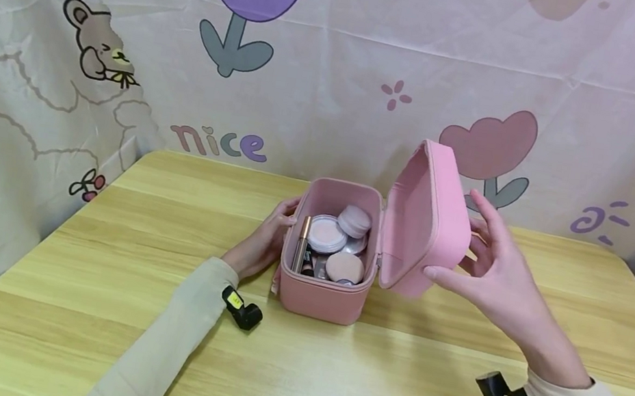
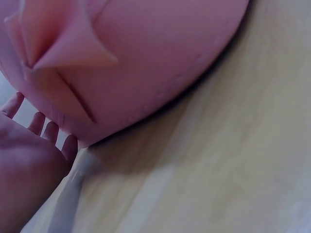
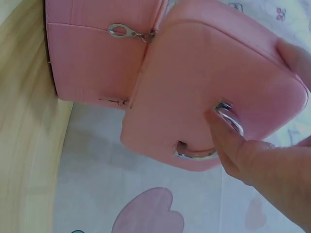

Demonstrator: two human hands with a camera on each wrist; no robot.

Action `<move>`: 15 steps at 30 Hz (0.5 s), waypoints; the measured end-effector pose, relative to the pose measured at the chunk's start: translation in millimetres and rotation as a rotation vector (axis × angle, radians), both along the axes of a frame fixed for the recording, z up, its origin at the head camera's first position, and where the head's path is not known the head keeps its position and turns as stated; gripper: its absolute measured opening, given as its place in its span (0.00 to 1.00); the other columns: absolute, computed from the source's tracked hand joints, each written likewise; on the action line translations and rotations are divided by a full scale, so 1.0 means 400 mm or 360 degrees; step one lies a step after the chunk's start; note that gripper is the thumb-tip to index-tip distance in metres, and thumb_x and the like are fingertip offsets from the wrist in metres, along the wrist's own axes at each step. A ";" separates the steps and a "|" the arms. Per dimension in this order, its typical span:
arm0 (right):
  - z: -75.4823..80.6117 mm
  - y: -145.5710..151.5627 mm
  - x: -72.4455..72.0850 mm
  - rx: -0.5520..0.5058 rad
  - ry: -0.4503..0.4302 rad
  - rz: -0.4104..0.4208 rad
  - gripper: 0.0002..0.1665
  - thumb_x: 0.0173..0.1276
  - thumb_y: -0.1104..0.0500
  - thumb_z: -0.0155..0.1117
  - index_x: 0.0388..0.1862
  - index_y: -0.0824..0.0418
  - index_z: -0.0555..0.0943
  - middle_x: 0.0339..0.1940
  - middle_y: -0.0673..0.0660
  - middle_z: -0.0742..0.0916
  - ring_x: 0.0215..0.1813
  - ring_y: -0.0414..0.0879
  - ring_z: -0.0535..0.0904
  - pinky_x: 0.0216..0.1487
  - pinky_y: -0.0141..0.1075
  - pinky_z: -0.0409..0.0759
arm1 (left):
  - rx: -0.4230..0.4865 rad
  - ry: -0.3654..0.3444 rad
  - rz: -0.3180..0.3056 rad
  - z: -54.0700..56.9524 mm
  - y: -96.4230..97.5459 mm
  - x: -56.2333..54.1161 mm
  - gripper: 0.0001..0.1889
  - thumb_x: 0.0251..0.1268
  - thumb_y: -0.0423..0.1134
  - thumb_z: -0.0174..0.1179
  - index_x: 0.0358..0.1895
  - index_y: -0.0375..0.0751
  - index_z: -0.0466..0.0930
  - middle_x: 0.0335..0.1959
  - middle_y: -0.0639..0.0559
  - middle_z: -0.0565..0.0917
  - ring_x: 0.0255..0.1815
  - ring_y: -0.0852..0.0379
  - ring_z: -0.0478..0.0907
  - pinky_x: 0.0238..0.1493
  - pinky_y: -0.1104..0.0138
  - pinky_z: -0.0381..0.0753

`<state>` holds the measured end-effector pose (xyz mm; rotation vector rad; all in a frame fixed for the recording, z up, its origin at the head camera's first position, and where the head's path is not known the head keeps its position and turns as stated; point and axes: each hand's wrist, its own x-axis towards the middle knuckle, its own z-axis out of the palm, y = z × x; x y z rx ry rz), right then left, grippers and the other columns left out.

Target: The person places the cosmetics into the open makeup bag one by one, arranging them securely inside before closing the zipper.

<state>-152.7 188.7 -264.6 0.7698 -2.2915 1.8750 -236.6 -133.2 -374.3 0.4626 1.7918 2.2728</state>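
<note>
A pink cosmetic case (image 1: 321, 299) stands on the table with its lid (image 1: 451, 229) swung out to the right. Inside lie several cosmetics, among them round compacts (image 1: 327, 235), a white round jar (image 1: 354, 221), a beige round pad (image 1: 344, 268) and a slim gold-capped tube (image 1: 302, 244). My left hand (image 1: 263, 241) rests along the case's left side, thumb near the rim; its fingers lie by a pink bow (image 2: 63, 58) in the left wrist view. With fingers spread, my right hand (image 1: 494, 278) touches the lid, thumb at its near edge. Other fingertips are by the metal handle (image 3: 197, 154).
The case stands on a light wooden table (image 1: 164, 222) near its back edge. Behind it hangs a printed cloth (image 1: 332, 103) with flowers and bears. Zipper pulls (image 3: 119, 31) hang from the case in the right wrist view.
</note>
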 end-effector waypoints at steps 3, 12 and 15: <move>-0.002 -0.023 0.001 -0.0046 0.0091 -0.0038 0.54 0.52 0.80 0.67 0.74 0.60 0.53 0.61 0.60 0.70 0.59 0.45 0.71 0.54 0.26 0.73 | 0.0020 0.0011 -0.0046 0.002 -0.004 0.002 0.36 0.64 0.40 0.41 0.76 0.41 0.43 0.75 0.43 0.46 0.73 0.43 0.47 0.72 0.50 0.44; -0.004 -0.081 -0.013 0.0104 0.0363 -0.0143 0.49 0.51 0.79 0.68 0.70 0.67 0.57 0.58 0.59 0.74 0.60 0.45 0.71 0.58 0.30 0.72 | 0.0079 0.0055 -0.0171 0.013 -0.025 0.007 0.33 0.69 0.36 0.39 0.76 0.38 0.42 0.77 0.43 0.45 0.75 0.45 0.44 0.73 0.53 0.41; -0.002 -0.095 -0.021 0.0191 0.0435 -0.0183 0.47 0.50 0.75 0.72 0.68 0.67 0.62 0.57 0.59 0.77 0.59 0.46 0.73 0.57 0.32 0.73 | 0.0098 0.0039 -0.0194 0.011 -0.027 0.006 0.33 0.69 0.35 0.38 0.76 0.38 0.42 0.77 0.43 0.46 0.75 0.45 0.45 0.73 0.53 0.41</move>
